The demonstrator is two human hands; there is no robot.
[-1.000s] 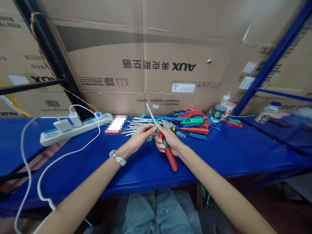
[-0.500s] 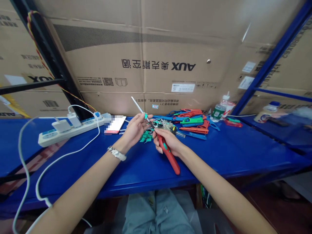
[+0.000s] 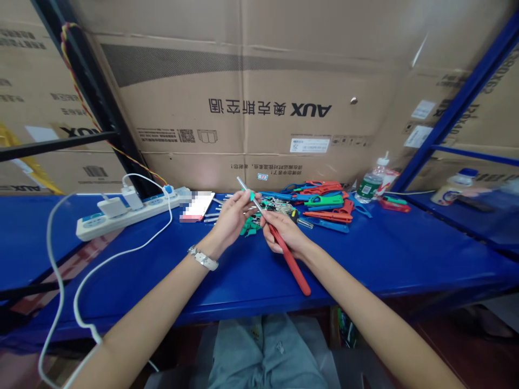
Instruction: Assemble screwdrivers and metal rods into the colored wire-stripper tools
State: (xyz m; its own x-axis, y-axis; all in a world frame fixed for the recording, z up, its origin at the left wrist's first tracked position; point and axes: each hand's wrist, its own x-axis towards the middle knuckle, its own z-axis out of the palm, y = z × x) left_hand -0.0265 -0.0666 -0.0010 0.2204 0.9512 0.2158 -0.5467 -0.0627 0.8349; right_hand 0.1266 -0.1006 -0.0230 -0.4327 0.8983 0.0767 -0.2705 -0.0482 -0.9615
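Observation:
My right hand [image 3: 286, 232] is wrapped around a long-necked lighter with a red handle [image 3: 294, 266]. The lighter slants up and left, its handle end pointing toward the table's front edge. Closed in a pinch, my left hand [image 3: 233, 216] holds the lighter's metal tube [image 3: 242, 183] together with a small green piece [image 3: 252, 195]. The tube's tip sticks out past the left fingers. Behind both hands, small green parts [image 3: 250, 227] lie with a heap of metal parts [image 3: 279, 206], partly hidden.
Red, green and blue lighter bodies [image 3: 324, 201] are piled right of the hands. A green-labelled bottle [image 3: 370, 185] stands beyond them. At left are a white power strip [image 3: 121, 220], a loose cable [image 3: 121, 254] and a white card [image 3: 205, 206]. Cardboard [image 3: 259, 65] backs the table.
The lighter has turned in my right hand, so the green part on its handle no longer shows. The metal tube has slid back, with less showing beyond my left fingers. The view has shifted slightly.

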